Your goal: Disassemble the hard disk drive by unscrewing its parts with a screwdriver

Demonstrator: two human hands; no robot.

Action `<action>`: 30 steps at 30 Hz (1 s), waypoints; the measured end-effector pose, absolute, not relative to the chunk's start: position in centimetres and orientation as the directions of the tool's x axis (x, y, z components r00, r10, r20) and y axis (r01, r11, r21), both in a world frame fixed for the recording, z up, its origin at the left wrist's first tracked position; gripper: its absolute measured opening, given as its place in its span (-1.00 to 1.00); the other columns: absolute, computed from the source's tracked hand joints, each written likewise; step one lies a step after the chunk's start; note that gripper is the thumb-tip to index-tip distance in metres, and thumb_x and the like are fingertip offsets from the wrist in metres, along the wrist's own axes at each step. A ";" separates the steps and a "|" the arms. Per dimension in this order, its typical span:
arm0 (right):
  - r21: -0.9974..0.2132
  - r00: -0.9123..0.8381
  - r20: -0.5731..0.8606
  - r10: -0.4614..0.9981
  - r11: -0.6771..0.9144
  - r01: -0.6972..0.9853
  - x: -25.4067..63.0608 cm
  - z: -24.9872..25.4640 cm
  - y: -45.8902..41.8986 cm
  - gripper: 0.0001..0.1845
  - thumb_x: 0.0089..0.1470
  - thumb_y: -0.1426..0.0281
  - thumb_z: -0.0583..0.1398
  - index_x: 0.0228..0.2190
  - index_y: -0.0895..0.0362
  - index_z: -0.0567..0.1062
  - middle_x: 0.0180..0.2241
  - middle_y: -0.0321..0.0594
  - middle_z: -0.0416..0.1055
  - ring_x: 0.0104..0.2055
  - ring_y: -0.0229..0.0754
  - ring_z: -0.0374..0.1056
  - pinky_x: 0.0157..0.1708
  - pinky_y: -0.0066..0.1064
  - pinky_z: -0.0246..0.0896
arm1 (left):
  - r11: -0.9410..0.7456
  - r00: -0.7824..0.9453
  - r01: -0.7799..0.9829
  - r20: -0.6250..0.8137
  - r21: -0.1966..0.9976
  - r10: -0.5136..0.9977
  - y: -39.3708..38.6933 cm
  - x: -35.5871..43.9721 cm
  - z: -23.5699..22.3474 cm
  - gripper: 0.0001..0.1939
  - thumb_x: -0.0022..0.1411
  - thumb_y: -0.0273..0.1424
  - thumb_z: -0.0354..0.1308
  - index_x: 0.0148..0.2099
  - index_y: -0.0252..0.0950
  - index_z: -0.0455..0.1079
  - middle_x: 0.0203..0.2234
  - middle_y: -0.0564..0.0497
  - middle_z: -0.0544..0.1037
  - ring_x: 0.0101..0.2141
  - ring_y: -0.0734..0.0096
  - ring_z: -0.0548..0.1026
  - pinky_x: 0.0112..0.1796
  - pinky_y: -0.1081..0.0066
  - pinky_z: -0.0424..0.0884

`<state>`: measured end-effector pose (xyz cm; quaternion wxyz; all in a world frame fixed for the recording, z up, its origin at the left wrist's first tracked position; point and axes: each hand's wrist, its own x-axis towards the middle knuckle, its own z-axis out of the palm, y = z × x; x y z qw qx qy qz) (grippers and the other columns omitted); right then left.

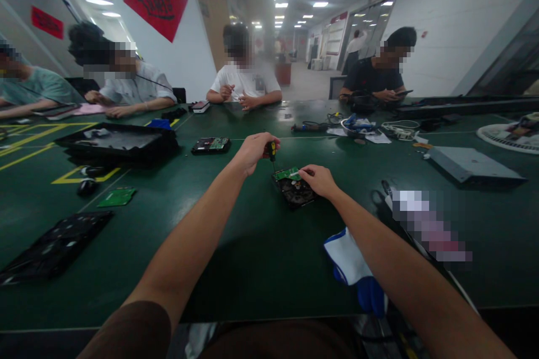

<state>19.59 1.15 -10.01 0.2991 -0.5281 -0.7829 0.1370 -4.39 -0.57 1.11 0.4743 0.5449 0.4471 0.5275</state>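
My left hand [255, 152] is closed around the black and yellow handle of a screwdriver [272, 151]. The screwdriver stands nearly upright, its thin shaft pointing down at the corner of a hard drive [295, 193]. That drive lies on the green table [252, 252] with its underside up. A green circuit board [287, 174] sits along its far edge. My right hand [319, 179] is at the drive's right side, thumb and fingers pinched at the board's right end. Whether the screwdriver tip is seated in a screw is too small to tell.
A second hard drive [211, 145] lies farther back. To the left are a loose green board [117, 197], a dark panel [59, 244] and a black tray [120, 140]. Blue-white gloves [353, 266] lie by my right forearm; a grey metal case [474, 165] is farther right. Several people sit opposite.
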 end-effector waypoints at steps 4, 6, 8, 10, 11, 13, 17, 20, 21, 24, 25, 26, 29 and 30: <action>-0.532 -0.263 0.324 0.909 0.405 0.744 19.6 -10.1 1.2 -0.70 0.22 0.16 0.18 -0.22 0.05 0.65 -0.17 -0.21 0.60 -0.14 -0.10 0.47 -0.15 -0.36 0.27 | -0.170 0.031 -0.040 0.172 0.985 0.985 -0.6 -4.3 1.0 -0.75 0.12 -0.29 0.15 -0.27 -0.36 0.54 -0.28 -0.18 0.62 -0.30 0.30 0.55 -0.29 0.36 0.43; -0.531 -0.262 0.325 0.909 0.405 0.744 19.6 -10.1 1.2 -0.69 0.22 0.16 0.18 -0.22 0.05 0.65 -0.18 -0.21 0.60 -0.14 -0.10 0.47 -0.16 -0.36 0.27 | -0.166 0.045 -0.059 0.169 0.984 0.985 -0.7 -4.2 1.0 -0.75 0.12 -0.31 0.12 -0.27 -0.36 0.53 -0.29 -0.17 0.62 -0.30 0.31 0.56 -0.27 0.35 0.43; -0.530 -0.265 0.321 0.909 0.404 0.745 19.6 -10.0 1.2 -0.69 0.22 0.15 0.18 -0.22 0.05 0.64 -0.18 -0.21 0.60 -0.14 -0.10 0.47 -0.17 -0.36 0.26 | -0.166 0.071 -0.070 0.171 0.984 0.983 -0.8 -4.0 1.0 -0.75 0.13 -0.33 0.10 -0.27 -0.36 0.53 -0.30 -0.16 0.62 -0.31 0.32 0.56 -0.26 0.34 0.43; -0.532 -0.264 0.317 0.911 0.401 0.746 19.6 -9.9 1.1 -0.69 0.22 0.16 0.18 -0.22 0.05 0.64 -0.17 -0.21 0.60 -0.14 -0.10 0.48 -0.17 -0.35 0.26 | -0.181 0.101 -0.079 0.188 0.980 0.977 -0.9 -3.8 1.0 -0.74 0.13 -0.34 0.08 -0.27 -0.37 0.53 -0.31 -0.16 0.62 -0.32 0.32 0.57 -0.24 0.33 0.43; -0.534 -0.261 0.316 0.912 0.398 0.745 19.6 -9.9 1.1 -0.70 0.22 0.16 0.18 -0.22 0.05 0.64 -0.17 -0.21 0.60 -0.14 -0.10 0.48 -0.17 -0.35 0.26 | -0.190 0.114 -0.084 0.199 0.978 0.973 -0.9 -3.7 0.9 -0.74 0.13 -0.35 0.07 -0.27 -0.38 0.53 -0.31 -0.16 0.62 -0.32 0.31 0.57 -0.23 0.32 0.43; -0.537 -0.256 0.316 0.913 0.395 0.745 19.5 -9.8 1.0 -0.70 0.22 0.16 0.19 -0.22 0.05 0.64 -0.17 -0.21 0.60 -0.15 -0.10 0.48 -0.17 -0.36 0.26 | -0.198 0.121 -0.098 0.209 0.975 0.970 -1.0 -3.5 0.9 -0.73 0.13 -0.35 0.07 -0.25 -0.38 0.53 -0.32 -0.15 0.62 -0.32 0.31 0.57 -0.22 0.31 0.44; -0.534 -0.264 0.314 0.912 0.399 0.746 19.5 -9.8 1.0 -0.71 0.23 0.18 0.17 -0.23 0.05 0.64 -0.18 -0.21 0.60 -0.14 -0.11 0.48 -0.15 -0.36 0.26 | -0.175 0.103 -0.136 0.190 0.975 0.976 -1.0 -3.3 0.8 -0.75 0.13 -0.36 0.08 -0.23 -0.36 0.51 -0.32 -0.12 0.60 -0.34 0.32 0.58 -0.25 0.32 0.43; -0.536 -0.259 0.311 0.915 0.394 0.747 19.5 -9.8 1.1 -0.70 0.23 0.17 0.17 -0.22 0.04 0.64 -0.17 -0.22 0.60 -0.14 -0.10 0.48 -0.14 -0.35 0.27 | -0.177 0.097 -0.197 0.199 0.964 0.975 -0.8 -3.2 0.5 -0.78 0.13 -0.36 0.11 -0.23 -0.35 0.50 -0.34 -0.09 0.58 -0.35 0.32 0.57 -0.29 0.34 0.44; -0.537 -0.256 0.310 0.916 0.391 0.747 19.5 -9.8 1.1 -0.70 0.23 0.17 0.17 -0.22 0.04 0.64 -0.17 -0.22 0.60 -0.14 -0.10 0.48 -0.14 -0.35 0.27 | -0.175 0.093 -0.231 0.201 0.957 0.975 -0.7 -3.2 0.4 -0.79 0.13 -0.36 0.11 -0.25 -0.35 0.49 -0.37 -0.08 0.57 -0.36 0.33 0.56 -0.30 0.34 0.44; -0.532 -0.256 0.311 0.915 0.391 0.751 19.5 -9.8 1.1 -0.70 0.23 0.17 0.17 -0.22 0.04 0.64 -0.17 -0.21 0.60 -0.13 -0.10 0.48 -0.13 -0.35 0.26 | -0.165 0.053 -0.369 0.198 0.915 0.979 -0.2 -2.8 -0.1 -0.84 0.14 -0.38 0.09 -0.32 -0.34 0.45 -0.48 0.00 0.49 -0.45 0.42 0.50 -0.33 0.38 0.43; -0.529 -0.257 0.312 0.915 0.392 0.752 19.5 -9.8 1.1 -0.70 0.23 0.17 0.17 -0.22 0.05 0.64 -0.16 -0.21 0.60 -0.13 -0.10 0.48 -0.13 -0.35 0.26 | -0.163 0.033 -0.409 0.193 0.898 0.981 -0.1 -2.7 -0.2 -0.86 0.15 -0.38 0.08 -0.34 -0.33 0.42 -0.51 0.03 0.45 -0.48 0.46 0.46 -0.35 0.41 0.42; -0.527 -0.258 0.313 0.914 0.393 0.754 19.5 -9.8 1.0 -0.70 0.23 0.17 0.17 -0.22 0.05 0.64 -0.16 -0.21 0.60 -0.13 -0.10 0.47 -0.14 -0.35 0.26 | -0.155 0.020 -0.438 0.182 0.885 0.983 0.0 -2.5 -0.3 -0.86 0.16 -0.37 0.07 -0.36 -0.31 0.40 -0.54 0.05 0.42 -0.51 0.49 0.43 -0.37 0.43 0.41; -0.529 -0.257 0.316 0.913 0.394 0.752 19.5 -9.8 1.0 -0.70 0.23 0.17 0.17 -0.22 0.05 0.63 -0.16 -0.22 0.60 -0.13 -0.10 0.47 -0.15 -0.36 0.25 | -0.140 0.024 -0.432 0.166 0.891 0.986 0.1 -2.2 -0.5 -0.81 0.21 -0.28 0.12 -0.39 -0.28 0.32 -0.55 0.10 0.36 -0.54 0.53 0.37 -0.40 0.47 0.38; -0.530 -0.258 0.315 0.913 0.395 0.751 19.5 -9.8 1.0 -0.70 0.23 0.17 0.17 -0.21 0.05 0.63 -0.16 -0.22 0.60 -0.13 -0.10 0.47 -0.16 -0.37 0.25 | -0.152 0.029 -0.406 0.179 0.901 0.984 0.1 -2.2 -0.6 -0.79 0.21 -0.26 0.16 -0.38 -0.27 0.31 -0.55 0.10 0.36 -0.54 0.54 0.37 -0.41 0.48 0.37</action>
